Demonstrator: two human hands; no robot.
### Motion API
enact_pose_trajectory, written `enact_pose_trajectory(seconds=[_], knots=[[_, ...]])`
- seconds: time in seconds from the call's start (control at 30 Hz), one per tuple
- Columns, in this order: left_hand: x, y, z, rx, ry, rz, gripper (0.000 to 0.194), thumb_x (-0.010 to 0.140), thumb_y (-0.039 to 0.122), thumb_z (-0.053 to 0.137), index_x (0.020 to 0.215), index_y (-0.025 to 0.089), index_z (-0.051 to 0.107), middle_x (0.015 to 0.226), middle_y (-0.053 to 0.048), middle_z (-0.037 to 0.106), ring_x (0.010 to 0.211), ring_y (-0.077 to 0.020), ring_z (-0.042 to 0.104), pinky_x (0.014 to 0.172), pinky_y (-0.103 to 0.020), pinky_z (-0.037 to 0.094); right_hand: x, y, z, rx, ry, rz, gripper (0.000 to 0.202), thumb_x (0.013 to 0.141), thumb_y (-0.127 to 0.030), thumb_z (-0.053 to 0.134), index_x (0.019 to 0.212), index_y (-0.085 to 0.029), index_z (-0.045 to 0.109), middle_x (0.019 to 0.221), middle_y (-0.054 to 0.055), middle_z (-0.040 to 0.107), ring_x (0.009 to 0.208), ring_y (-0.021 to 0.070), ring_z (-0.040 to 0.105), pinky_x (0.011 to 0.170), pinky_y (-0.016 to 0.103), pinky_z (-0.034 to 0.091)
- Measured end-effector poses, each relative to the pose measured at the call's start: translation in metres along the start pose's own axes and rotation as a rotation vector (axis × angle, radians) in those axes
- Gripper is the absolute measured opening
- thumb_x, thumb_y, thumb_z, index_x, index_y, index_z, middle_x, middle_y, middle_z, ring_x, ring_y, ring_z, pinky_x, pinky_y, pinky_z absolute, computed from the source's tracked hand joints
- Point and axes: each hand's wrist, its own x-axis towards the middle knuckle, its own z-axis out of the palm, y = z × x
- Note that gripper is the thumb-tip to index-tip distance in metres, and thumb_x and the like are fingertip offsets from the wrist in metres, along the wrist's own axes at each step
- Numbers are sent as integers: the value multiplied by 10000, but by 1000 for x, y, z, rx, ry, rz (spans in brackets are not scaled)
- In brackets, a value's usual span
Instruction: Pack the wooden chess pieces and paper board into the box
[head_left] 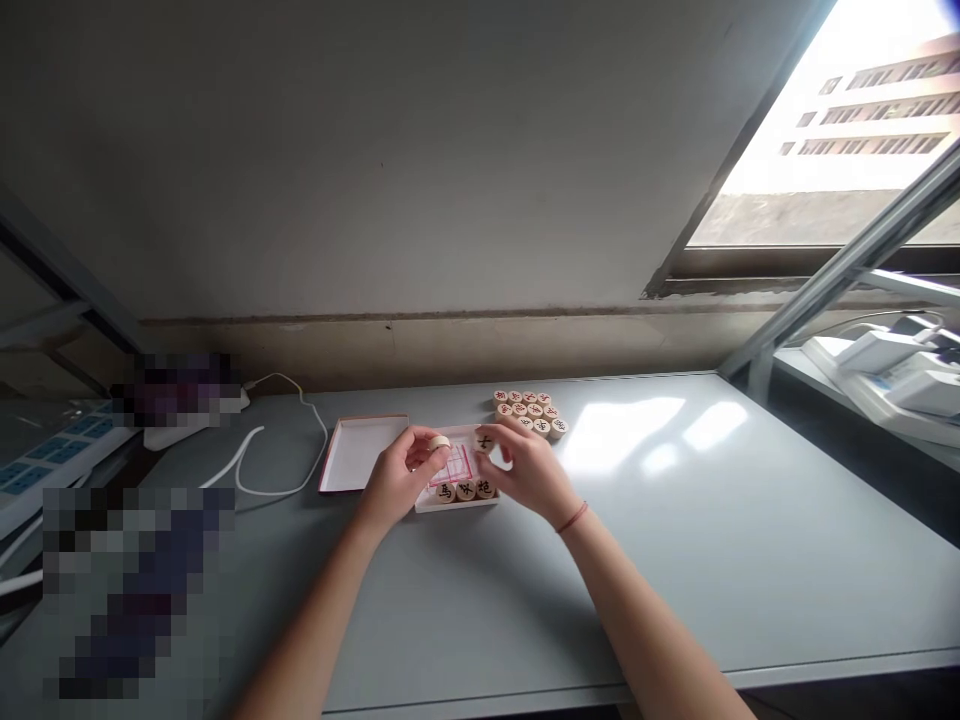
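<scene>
My left hand (405, 472) pinches a round wooden piece (439, 443) above the left side of a shallow white box (457, 507). Between the thumb and fingers of my right hand (525, 465) is another wooden piece with a black character (485, 441), over the box's right side. Along the box's near edge lie black-marked pieces (466, 490) in a row, and a sheet with red lines (457, 463) shows inside. Behind my right hand, several red-marked pieces (534, 410) stand grouped in rows on the grey table.
An open box lid (365, 452) lies left of the box. A white cable (281, 492) curls farther left, near a power strip (56, 455). White devices (892, 365) sit at the far right, beyond a metal frame bar (825, 270). A wall stands behind the table (675, 560).
</scene>
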Motion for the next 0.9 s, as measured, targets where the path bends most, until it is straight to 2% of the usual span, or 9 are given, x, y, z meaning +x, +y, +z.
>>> enact_pose_trajectory(seconds=[0.17,0.23,0.37,0.53,0.63,0.7,0.77,0.83,0.9], knots=[[2,-4,-3,0,43,9,369,819,474,593,1073,214,526,777,-2,661,666,-131,607,712,-281,497,0,20,-23,-116,-202,163,279,712,-115,547,963,-203,630,948,45,619,643,120,539,653,261,443],[2,-5,-3,30,24,2,360,831,495,569,1038,200,561,769,-21,667,677,-140,602,670,-268,489,-1,24,-23,-124,-282,213,283,723,-110,539,981,-208,603,920,29,632,642,122,539,630,252,425],[0,-5,-1,41,-56,-26,417,826,526,562,1059,180,580,790,-34,654,752,-159,617,657,-256,490,-2,30,-18,-152,-362,281,101,778,-168,551,850,-215,605,892,23,637,687,133,555,580,229,383],[-5,1,8,174,-143,19,358,801,448,616,1075,218,592,772,11,618,699,-131,607,650,-237,505,0,32,-21,-145,-306,273,97,829,-237,552,805,-211,642,898,37,631,693,127,556,624,240,407],[-8,-1,17,375,-93,163,268,834,368,586,1066,235,603,783,18,651,668,-123,601,684,-243,505,1,13,-19,38,-246,217,179,859,-341,532,854,-197,637,838,33,639,636,116,532,593,236,408],[-9,-6,22,452,-65,290,247,853,316,565,1085,235,595,892,-5,684,728,-135,626,713,-247,507,1,-7,-14,203,-241,182,240,843,-413,550,876,-187,625,782,21,636,590,106,509,550,225,399],[-9,-11,26,481,-44,385,233,869,271,543,1096,237,585,1002,-24,689,830,-153,645,755,-254,508,1,-22,-7,270,-228,174,226,818,-407,575,827,-185,618,701,5,614,574,105,495,524,219,386],[-10,-14,27,496,-18,428,266,875,253,539,1140,244,561,1032,-27,684,881,-158,645,791,-260,507,0,-27,-5,286,-187,173,188,818,-369,569,822,-189,626,693,4,613,588,109,506,532,220,395],[-10,-15,26,516,-2,421,367,871,272,554,1234,249,501,984,-16,681,816,-143,640,779,-261,514,0,-18,-7,286,-124,190,196,829,-347,553,911,-192,641,807,25,646,627,113,540,569,227,430]])
